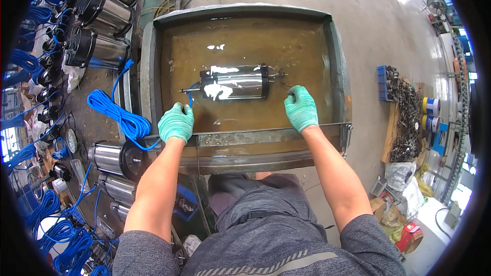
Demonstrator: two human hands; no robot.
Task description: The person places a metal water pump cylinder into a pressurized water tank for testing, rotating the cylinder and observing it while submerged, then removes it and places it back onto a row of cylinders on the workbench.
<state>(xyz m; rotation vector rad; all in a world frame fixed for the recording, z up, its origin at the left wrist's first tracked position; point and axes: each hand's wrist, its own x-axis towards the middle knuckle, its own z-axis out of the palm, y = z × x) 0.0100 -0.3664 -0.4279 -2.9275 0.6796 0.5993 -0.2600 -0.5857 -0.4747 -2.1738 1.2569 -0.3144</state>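
A shiny steel cylindrical motor (238, 83) with black end caps lies on its side in brownish water inside a metal tank (337, 66). A shaft sticks out at its left end and small fittings at its right. My left hand (176, 122), in a green knit glove, is closed on a blue cable (191, 98) at the tank's near left. That cable runs from the motor's left end past my hand toward a blue coil (120, 115). My right hand (300, 108), gloved alike, is closed near the motor's right end; a thin dark piece shows at its fingertips, its kind unclear.
A flat metal bar (255, 137) crosses the tank's near side. More steel motors (110, 13) stand at the left, with others (110, 158) below the blue coil. At the right are a blue crate (382, 83) and a heap of dark metal parts (406, 117).
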